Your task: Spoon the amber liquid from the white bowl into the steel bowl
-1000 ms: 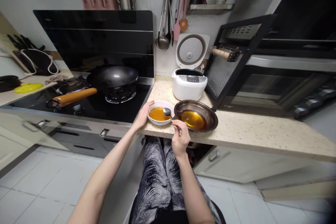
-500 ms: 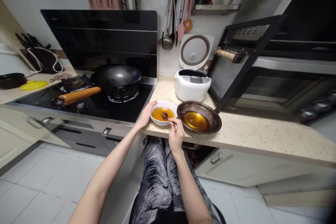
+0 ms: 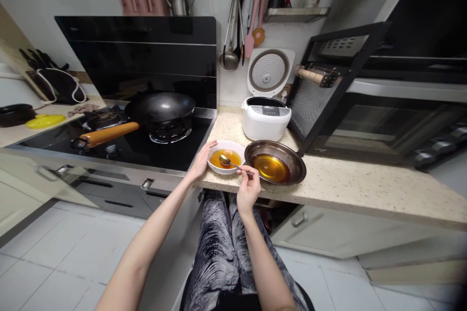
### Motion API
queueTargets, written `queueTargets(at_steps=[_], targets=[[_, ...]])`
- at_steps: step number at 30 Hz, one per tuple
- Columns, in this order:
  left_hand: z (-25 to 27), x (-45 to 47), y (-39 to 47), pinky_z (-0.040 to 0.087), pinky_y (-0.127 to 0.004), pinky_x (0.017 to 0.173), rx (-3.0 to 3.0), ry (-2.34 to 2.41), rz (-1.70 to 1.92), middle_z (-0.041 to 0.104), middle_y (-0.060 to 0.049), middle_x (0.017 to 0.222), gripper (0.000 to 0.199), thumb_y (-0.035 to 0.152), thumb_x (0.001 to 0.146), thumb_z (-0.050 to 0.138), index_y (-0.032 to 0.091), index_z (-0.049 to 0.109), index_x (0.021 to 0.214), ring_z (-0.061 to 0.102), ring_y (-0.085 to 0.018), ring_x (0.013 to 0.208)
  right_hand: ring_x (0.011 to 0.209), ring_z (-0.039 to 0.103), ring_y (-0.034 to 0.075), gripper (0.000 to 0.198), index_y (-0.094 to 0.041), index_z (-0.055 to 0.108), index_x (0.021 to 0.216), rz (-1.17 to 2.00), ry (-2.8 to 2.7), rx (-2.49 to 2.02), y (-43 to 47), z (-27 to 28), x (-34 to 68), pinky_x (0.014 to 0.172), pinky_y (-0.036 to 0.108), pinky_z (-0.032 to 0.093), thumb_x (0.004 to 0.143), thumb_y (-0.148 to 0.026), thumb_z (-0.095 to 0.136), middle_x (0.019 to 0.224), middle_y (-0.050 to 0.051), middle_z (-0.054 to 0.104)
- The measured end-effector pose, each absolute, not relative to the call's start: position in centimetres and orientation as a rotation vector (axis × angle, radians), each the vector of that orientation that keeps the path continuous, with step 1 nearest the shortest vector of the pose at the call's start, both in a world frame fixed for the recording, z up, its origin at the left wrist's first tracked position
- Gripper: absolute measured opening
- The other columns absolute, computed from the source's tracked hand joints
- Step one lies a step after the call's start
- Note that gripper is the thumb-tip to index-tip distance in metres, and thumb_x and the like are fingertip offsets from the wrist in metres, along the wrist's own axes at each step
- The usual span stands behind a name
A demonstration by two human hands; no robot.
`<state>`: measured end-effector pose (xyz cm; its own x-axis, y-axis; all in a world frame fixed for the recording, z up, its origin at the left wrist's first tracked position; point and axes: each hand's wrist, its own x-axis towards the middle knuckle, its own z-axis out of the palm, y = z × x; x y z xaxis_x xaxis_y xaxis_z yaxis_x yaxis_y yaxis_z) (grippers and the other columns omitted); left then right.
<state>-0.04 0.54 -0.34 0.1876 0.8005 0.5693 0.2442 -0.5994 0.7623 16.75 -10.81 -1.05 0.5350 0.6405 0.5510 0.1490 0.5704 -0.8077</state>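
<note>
Pinching the spoon in the fingers of the right hand, at or just above amber liquid in the white bowl, near the table's front left corner. Touching the rim with outstretched fingers of the left hand. Steady the white bowl; hold the spoon level.

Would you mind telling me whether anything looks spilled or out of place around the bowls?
Nothing stands out: the white bowl and metal bowl sit upright on the counter, with no visible spill around them. The left hand touches the white bowl, and the right hand holds the spoon.
</note>
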Motion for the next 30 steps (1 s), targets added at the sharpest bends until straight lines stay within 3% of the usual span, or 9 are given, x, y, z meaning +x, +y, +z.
queueTargets(at_steps=[30], targets=[[-0.2, -0.2, 0.4, 0.027, -0.047, 0.128, 1.963, 1.007, 1.385, 0.056, -0.011, 0.150, 0.051, 0.046, 0.104, 0.031, 0.018, 0.065, 0.130, 0.049, -0.025, 0.144, 0.085, 0.070, 0.017, 0.013, -0.019, 0.063, 0.097, -0.013, -0.904, -0.972, -12.4, 1.5, 22.2, 0.080, 0.034, 0.060, 0.098, -0.031, 0.057, 0.095, 0.006, 0.070]])
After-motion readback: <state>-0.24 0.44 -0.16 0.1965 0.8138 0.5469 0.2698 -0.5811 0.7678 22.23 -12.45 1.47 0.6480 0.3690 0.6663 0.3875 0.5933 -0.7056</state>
